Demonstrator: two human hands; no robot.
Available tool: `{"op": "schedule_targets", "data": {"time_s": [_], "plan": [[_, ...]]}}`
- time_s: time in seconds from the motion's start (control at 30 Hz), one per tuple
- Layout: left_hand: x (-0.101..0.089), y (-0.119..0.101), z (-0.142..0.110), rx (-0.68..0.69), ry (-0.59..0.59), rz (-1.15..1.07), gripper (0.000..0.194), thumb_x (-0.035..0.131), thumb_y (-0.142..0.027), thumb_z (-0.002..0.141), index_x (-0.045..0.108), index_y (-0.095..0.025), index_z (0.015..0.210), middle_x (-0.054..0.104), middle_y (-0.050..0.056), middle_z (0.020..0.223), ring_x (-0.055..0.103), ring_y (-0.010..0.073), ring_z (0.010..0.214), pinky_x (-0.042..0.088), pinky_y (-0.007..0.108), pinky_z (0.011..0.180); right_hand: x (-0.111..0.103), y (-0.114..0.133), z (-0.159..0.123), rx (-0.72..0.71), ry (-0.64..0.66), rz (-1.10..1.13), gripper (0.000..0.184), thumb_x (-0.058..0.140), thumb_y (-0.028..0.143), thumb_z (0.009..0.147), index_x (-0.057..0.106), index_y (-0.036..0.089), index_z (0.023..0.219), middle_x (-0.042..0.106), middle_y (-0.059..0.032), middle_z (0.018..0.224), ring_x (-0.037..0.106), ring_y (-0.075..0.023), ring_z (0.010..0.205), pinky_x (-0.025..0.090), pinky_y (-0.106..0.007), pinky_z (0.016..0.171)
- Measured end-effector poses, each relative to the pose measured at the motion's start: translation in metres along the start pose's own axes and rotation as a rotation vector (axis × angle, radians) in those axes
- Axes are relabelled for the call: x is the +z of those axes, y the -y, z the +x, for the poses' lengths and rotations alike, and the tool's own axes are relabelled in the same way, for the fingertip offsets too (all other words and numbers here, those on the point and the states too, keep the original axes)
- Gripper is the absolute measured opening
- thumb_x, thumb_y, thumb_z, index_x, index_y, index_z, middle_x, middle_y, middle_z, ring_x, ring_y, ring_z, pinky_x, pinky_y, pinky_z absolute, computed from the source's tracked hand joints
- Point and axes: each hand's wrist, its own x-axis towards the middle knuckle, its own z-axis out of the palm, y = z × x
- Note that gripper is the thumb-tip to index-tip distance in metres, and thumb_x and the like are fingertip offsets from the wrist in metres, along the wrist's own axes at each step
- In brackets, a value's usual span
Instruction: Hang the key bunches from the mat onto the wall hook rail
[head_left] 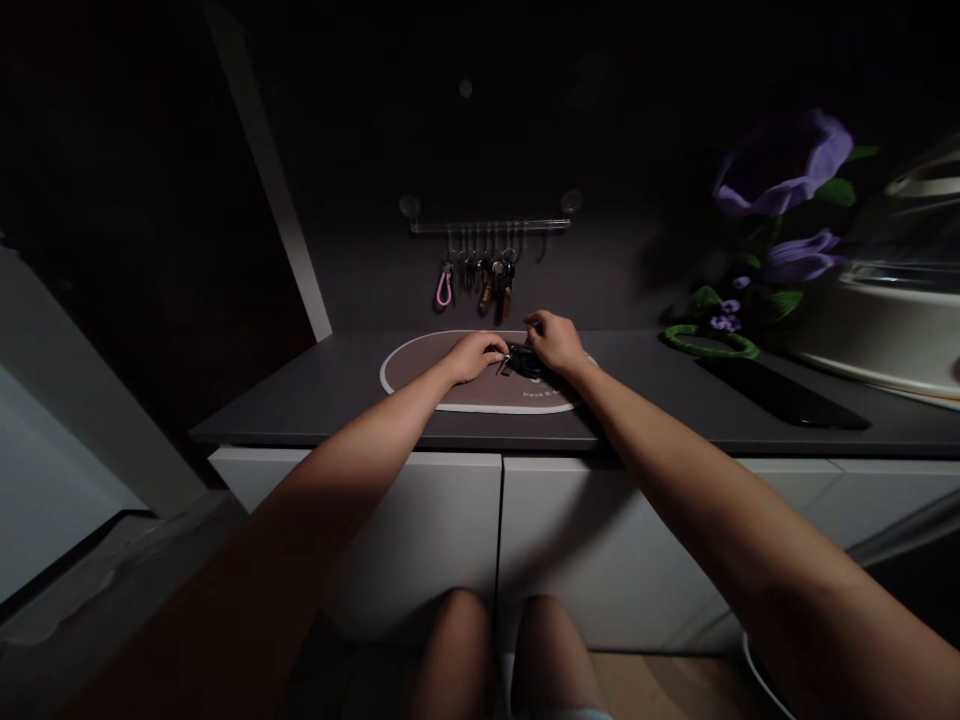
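Note:
Both my hands are over an oval brown mat [420, 365] with a white rim, which lies on the dark countertop. My left hand [471, 358] has its fingertips closed at a small bunch of keys [505, 366] on the mat. Right beside the keys lies a dark, cord-like bundle [529, 364], too dim to make out fully. My right hand [556, 342] is curled above and behind that bundle, thumb and fingers drawn together. What its fingertips grip, if anything, is hidden.
On the wall behind hangs a clear hook rail [491, 228] with several key bunches and a pink loop keychain [444, 288]. To the right are purple fabric flowers [802, 255], a black flat slab [784, 390] and a cream domed appliance [892, 320]. White cabinet doors [420, 540] stand below.

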Motion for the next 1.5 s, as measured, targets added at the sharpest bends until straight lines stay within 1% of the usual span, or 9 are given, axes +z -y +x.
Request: {"op": "schedule_targets", "data": {"time_s": [0.2,0.4,0.67,0.77,0.87,1.07,1.27,1.4,1.5], "plan": [[-0.001,-0.003,-0.001,-0.044,-0.051,0.030,0.008,0.058,-0.011,0.068,0.064,-0.015,0.070,0.064,0.003,0.077,0.055,0.0157,0.079,0.040,0.029,0.080,0.002,-0.002,0.001,0.000,-0.005,0.002,0.029,0.044,0.018,0.079,0.062,0.013,0.101,0.067,-0.0101,0.095,0.061,-0.0180,0.087,0.043,-0.025,0.079],[-0.002,-0.004,-0.001,-0.132,-0.133,-0.088,0.008,0.057,-0.009,0.068,0.062,-0.013,0.072,0.062,0.001,0.071,0.054,0.0117,0.071,0.041,0.026,0.074,0.002,-0.004,0.001,-0.029,-0.011,0.014,0.029,0.043,0.017,0.079,0.063,0.013,0.100,0.067,-0.0103,0.097,0.061,-0.0179,0.088,0.043,-0.026,0.079],[-0.002,-0.005,0.003,-0.353,-0.272,-0.561,0.004,0.058,-0.010,0.070,0.058,-0.012,0.073,0.057,-0.001,0.062,0.052,0.0072,0.058,0.043,0.022,0.062,0.000,0.000,0.001,-0.026,-0.009,0.016,0.028,0.044,0.017,0.079,0.063,0.013,0.100,0.067,-0.0102,0.096,0.061,-0.0179,0.089,0.043,-0.026,0.080],[-0.005,-0.006,0.003,-0.401,-0.320,-0.733,0.004,0.059,-0.011,0.071,0.057,-0.012,0.075,0.059,-0.001,0.065,0.054,0.0060,0.059,0.045,0.022,0.064,-0.001,0.002,0.000,-0.035,-0.012,0.028,0.027,0.044,0.017,0.080,0.062,0.014,0.100,0.067,-0.0093,0.092,0.061,-0.0169,0.087,0.042,-0.025,0.080],[-0.009,-0.006,0.003,-0.432,-0.323,-0.859,0.010,0.062,-0.016,0.072,0.056,-0.012,0.079,0.062,0.001,0.071,0.058,0.0082,0.062,0.048,0.028,0.070,-0.002,0.003,0.000,-0.036,-0.007,0.033,0.028,0.043,0.018,0.080,0.062,0.013,0.100,0.068,-0.0088,0.087,0.062,-0.0166,0.084,0.042,-0.025,0.079],[-0.012,-0.008,0.003,-0.446,-0.356,-1.055,0.005,0.056,-0.014,0.077,0.052,-0.011,0.080,0.064,0.004,0.071,0.064,0.0134,0.070,0.048,0.036,0.079,-0.003,0.006,-0.002,-0.082,-0.017,0.071,0.029,0.043,0.018,0.080,0.061,0.014,0.101,0.067,-0.0077,0.083,0.061,-0.0166,0.081,0.042,-0.026,0.078],[-0.016,-0.011,0.003,-0.376,-0.340,-1.197,0.008,0.054,-0.009,0.078,0.050,-0.013,0.085,0.067,0.009,0.088,0.063,0.0171,0.089,0.044,0.039,0.087,-0.004,0.014,-0.005,-0.197,-0.050,0.198,0.024,0.044,0.026,0.082,0.060,0.017,0.097,0.065,-0.0055,0.088,0.057,-0.0145,0.079,0.042,-0.025,0.074],[-0.017,-0.013,0.002,-0.369,-0.312,-1.211,0.009,0.051,-0.007,0.078,0.051,-0.013,0.084,0.067,0.008,0.088,0.064,0.0150,0.084,0.046,0.037,0.084,-0.006,0.018,-0.008,-0.321,-0.034,0.256,0.022,0.048,0.031,0.081,0.061,0.017,0.090,0.062,-0.0059,0.087,0.054,-0.0140,0.079,0.041,-0.025,0.074],[-0.016,-0.013,0.001,-0.371,-0.300,-1.206,0.008,0.051,-0.008,0.078,0.051,-0.013,0.084,0.067,0.007,0.088,0.064,0.0131,0.077,0.048,0.035,0.079,-0.005,0.020,-0.010,-0.338,0.003,0.273,0.021,0.051,0.032,0.080,0.062,0.017,0.088,0.059,-0.0056,0.086,0.053,-0.0138,0.079,0.041,-0.026,0.075]]}}
